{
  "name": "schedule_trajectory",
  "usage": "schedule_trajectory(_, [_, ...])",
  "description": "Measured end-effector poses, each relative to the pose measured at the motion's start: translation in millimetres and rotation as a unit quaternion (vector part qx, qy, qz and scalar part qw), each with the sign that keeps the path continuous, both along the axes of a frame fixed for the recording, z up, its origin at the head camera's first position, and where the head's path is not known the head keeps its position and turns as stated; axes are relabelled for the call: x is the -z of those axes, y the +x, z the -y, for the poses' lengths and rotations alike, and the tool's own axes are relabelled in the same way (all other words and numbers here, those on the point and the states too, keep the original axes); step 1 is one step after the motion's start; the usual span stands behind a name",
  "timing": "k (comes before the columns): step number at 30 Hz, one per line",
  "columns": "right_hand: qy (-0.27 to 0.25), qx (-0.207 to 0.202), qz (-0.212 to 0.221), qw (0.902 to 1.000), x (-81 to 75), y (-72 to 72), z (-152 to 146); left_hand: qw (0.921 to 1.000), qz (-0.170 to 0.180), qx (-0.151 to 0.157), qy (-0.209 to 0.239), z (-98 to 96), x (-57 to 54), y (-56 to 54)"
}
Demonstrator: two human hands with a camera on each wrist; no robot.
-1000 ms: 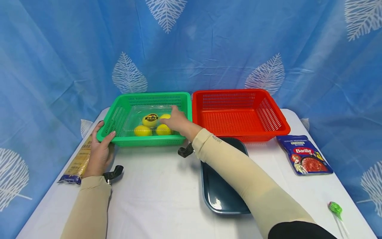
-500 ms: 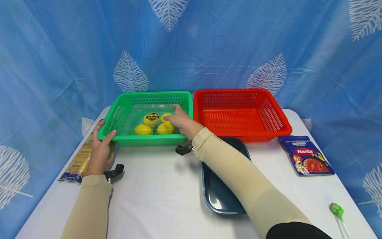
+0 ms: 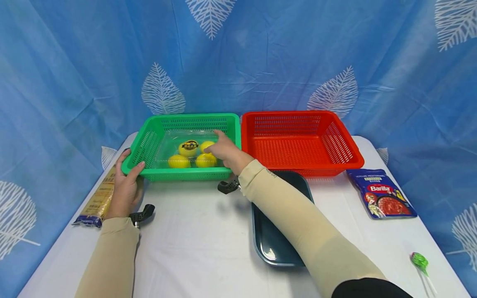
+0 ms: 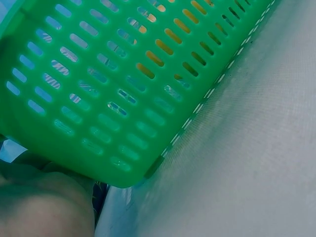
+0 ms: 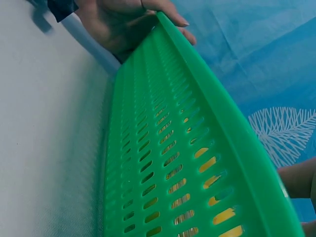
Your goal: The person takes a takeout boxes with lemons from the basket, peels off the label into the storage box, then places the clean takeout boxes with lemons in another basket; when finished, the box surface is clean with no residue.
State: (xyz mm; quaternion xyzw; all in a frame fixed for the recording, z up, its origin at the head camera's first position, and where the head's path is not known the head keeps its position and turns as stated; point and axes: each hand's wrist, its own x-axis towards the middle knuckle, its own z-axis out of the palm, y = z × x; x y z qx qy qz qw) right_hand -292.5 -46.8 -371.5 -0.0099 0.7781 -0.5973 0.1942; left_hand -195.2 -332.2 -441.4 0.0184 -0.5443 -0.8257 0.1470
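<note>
Steadying seems to be the role of your left hand (image 3: 125,188): it grips the near left corner of the green slotted plastic basket (image 3: 186,176), thumb over the rim and fingers round the outside, likely so that it can't slide. Your right hand (image 3: 229,153) reaches in over the right end, thumb and forefinger spread across the clear rectangular plastic box (image 3: 167,149) of yellow round fruit (image 3: 179,161), which lies inside the basket. You cannot tell whether the other fingers pinch the box's edge; they are hidden. That wide span probably suits a broad, smooth lid. Your right forearm crosses the dark blue rounded tray (image 3: 273,244), presumably as the straightest way in. The red slotted plastic basket (image 3: 290,170) stands close alongside, and the gold-and-blue plastic packet (image 3: 97,203) lies partly hidden by your left hand.
</note>
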Motion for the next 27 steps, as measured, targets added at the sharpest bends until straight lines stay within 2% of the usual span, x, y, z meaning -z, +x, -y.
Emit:
schedule_trajectory(11, [0.022,-0.022,0.016,0.9994,-2.3,2.1,-0.5,1.0,0.001,0.001,-0.006,-0.2,0.9,1.4])
schedule_trajectory(18, [0.014,-0.044,0.021,0.9987,-2.8,1.1,-1.5,1.0,0.003,-0.003,-0.005,-0.8,-0.5,-0.5])
schedule_trajectory(27, [-0.008,-0.036,0.022,0.9991,0.8,-0.4,-1.5,1.0,0.007,-0.001,-0.005,0.0,0.9,0.2])
